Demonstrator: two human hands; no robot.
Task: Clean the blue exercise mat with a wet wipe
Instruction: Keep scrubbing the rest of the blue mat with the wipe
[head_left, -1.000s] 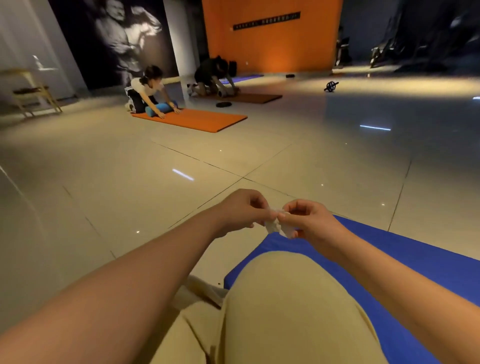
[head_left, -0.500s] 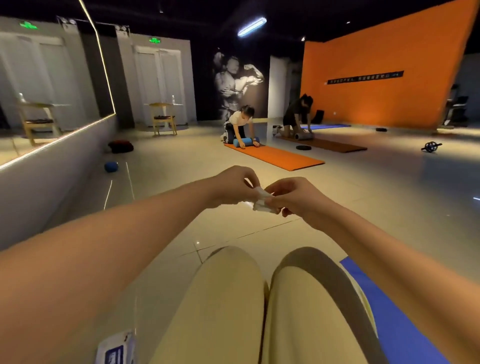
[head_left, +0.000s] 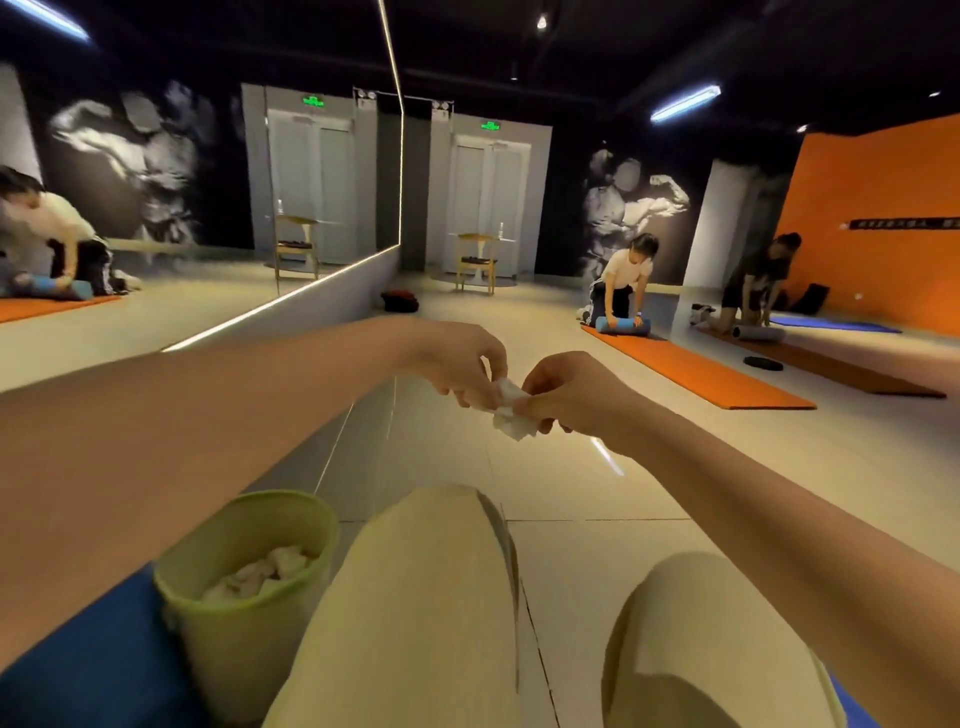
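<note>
A person's left hand (head_left: 462, 369) and right hand (head_left: 566, 397) pinch one crumpled wipe (head_left: 511, 418) together; a hard tug could tear or drop it.

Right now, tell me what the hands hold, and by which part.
One crumpled white wet wipe, held between both hands: the left hand pinches its left edge and the right hand pinches its right edge.

Stretches both bare arms forward, forearms converging in front. Pinches wipe (head_left: 511, 415) from above with left hand (head_left: 462, 364), fingers curled downward. Grips the same wipe with right hand (head_left: 566, 392), fingers bunched round it. Holds the hands just beside each other in the air.
</note>
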